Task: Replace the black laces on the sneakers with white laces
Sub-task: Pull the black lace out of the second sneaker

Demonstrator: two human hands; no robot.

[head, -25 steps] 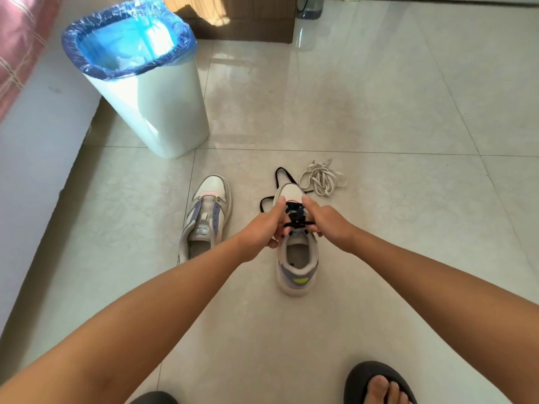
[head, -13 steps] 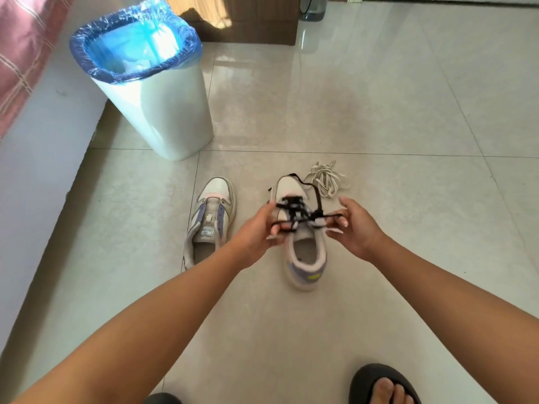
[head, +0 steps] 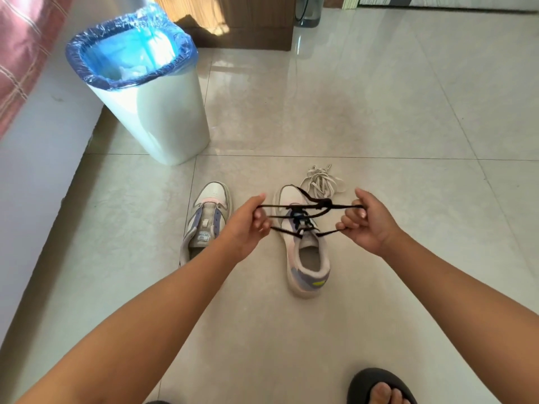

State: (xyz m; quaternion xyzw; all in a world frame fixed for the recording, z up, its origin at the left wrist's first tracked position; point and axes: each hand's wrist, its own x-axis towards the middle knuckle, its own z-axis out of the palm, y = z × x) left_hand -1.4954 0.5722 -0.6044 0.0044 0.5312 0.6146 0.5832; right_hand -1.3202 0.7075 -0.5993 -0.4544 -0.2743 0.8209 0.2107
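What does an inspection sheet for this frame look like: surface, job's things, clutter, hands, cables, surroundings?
Surface: glossy tiled floor.
Job's things: right sneaker partly threaded with a black lace; left sneaker has no lace; white laces bundled beyond the right sneaker's toe.
Clutter: nothing seen.
Hands: left hand and right hand each grip black lace strands, stretched sideways.
Cables: nothing seen.
Surroundings: white bin with blue liner; wooden furniture; sandalled foot.

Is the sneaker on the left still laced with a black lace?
No, the left sneaker shows bare eyelets and no lace, while the black lace is strung through the right sneaker only.
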